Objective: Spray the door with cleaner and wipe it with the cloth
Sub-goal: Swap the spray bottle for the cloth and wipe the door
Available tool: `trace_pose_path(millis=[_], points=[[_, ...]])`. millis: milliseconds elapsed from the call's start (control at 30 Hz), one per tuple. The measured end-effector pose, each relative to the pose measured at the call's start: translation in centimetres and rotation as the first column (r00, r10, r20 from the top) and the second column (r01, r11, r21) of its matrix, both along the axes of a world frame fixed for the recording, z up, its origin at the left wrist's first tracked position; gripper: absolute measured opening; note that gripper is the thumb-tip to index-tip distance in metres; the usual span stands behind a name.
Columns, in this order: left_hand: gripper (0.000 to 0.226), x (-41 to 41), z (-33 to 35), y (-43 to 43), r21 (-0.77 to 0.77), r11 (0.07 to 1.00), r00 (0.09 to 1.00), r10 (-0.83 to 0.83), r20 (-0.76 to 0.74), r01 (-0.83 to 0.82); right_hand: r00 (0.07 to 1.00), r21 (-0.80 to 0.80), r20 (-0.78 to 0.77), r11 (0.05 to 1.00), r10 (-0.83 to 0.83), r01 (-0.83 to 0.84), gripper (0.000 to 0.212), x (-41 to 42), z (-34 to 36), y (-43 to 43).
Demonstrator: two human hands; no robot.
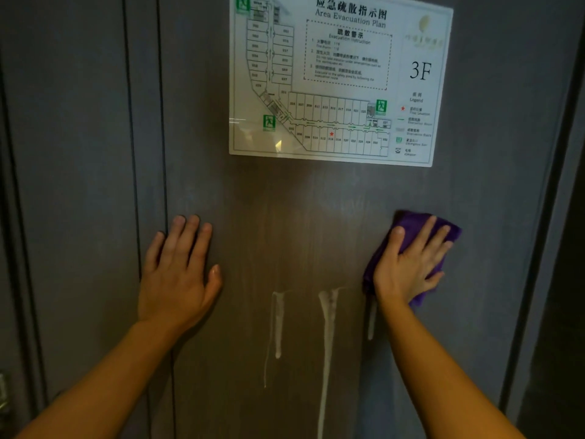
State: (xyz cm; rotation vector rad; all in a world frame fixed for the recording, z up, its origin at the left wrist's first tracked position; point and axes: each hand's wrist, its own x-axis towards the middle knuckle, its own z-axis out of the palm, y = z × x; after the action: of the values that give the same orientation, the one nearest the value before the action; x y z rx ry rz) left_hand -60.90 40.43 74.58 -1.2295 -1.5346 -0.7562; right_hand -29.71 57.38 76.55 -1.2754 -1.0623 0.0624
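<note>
A dark grey-brown door (pixel 300 217) fills the view. My right hand (pixel 408 264) presses a purple cloth (pixel 411 226) flat against the door at the right, fingers spread over it. My left hand (pixel 177 274) lies flat on the door near its left edge, holding nothing. White foamy cleaner streaks (pixel 327 327) run down the door between my hands, below a smeared wet patch. No spray bottle is in view.
A white evacuation plan sign (pixel 335 80) marked 3F is fixed to the door above my hands. The door frame (pixel 139 153) runs down the left, and a dark frame edge (pixel 557 185) stands at the right. A metal fitting (pixel 3 394) shows at far left.
</note>
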Motion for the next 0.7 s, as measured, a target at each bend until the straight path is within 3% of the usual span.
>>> trace_pose_path(millis=[167, 433, 700], points=[[0.071, -0.4, -0.2, 0.4, 0.003, 1.000, 1.000, 0.013, -0.019, -0.013, 1.000, -0.022, -0.018, 1.000, 0.011, -0.012, 0.065, -3.6, -1.4, -1.5], [0.070, -0.6, -0.4, 0.6, -0.005, 1.000, 1.000, -0.005, -0.020, 0.005, 0.965, 0.014, 0.258, 0.999, 0.037, -0.042, 0.071, -11.3, -5.3, -5.6], [0.070, -1.0, -0.7, 0.8, 0.023, 0.995, 0.995, -0.094, -0.034, 0.095, 0.765, 0.096, 0.640, 0.982, 0.064, -0.163, 0.077, -16.5, -10.0, -8.8]])
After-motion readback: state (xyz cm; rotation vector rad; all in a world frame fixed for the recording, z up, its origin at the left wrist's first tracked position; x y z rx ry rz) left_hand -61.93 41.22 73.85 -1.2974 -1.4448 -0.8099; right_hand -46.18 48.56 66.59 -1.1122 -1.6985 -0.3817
